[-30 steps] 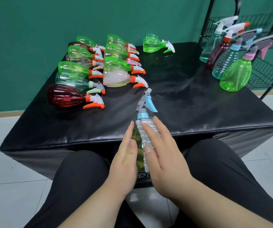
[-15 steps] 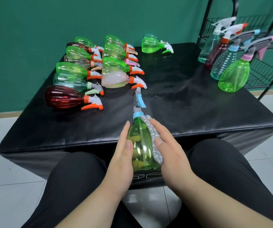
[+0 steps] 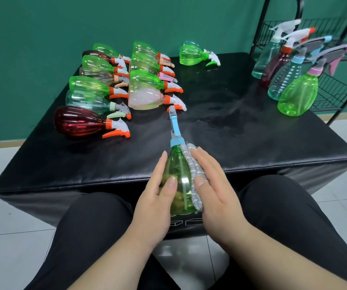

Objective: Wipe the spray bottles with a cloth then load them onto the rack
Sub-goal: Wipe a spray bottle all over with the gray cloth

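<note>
**Green spray bottle and cloth held in both grips at the near worktop edge**

The black padded worktop (image 3: 241,139) carries all loose items. On its left half, a cluster of lying bottles (image 3: 97,84) rests in two rows with the triggers pointing right. Most are green, one is a pale pink bottle (image 3: 147,99), and the nearest is a dark red bottle (image 3: 78,122). Right of the cluster, at the far edge, a single green bottle (image 3: 191,53) lies on its side, apart from the rest.

The left grip (image 3: 153,199), a bare hand, holds the green spray bottle (image 3: 178,185) from the left. The fingers run along the bottle's flank and the thumb lies across its front. The bottle is at the middle of the near worktop edge, above the person's knees. Its base faces the person and its blue-and-grey trigger head (image 3: 174,126) points away. Whether the bottle touches the worktop cannot be determined.

A grey-and-white cloth (image 3: 193,178), bunched into a strip, lies against the bottle's right flank. The right grip (image 3: 216,191) holds the cloth, thumb on its front and fingers behind, and presses it to the bottle.

Along the right edge of the worktop, four upright bottles (image 3: 298,95) stand in a line. The nearest is green with a pink collar. The black wire rack (image 3: 333,91) stands just beside them, off the worktop's right side.
</note>
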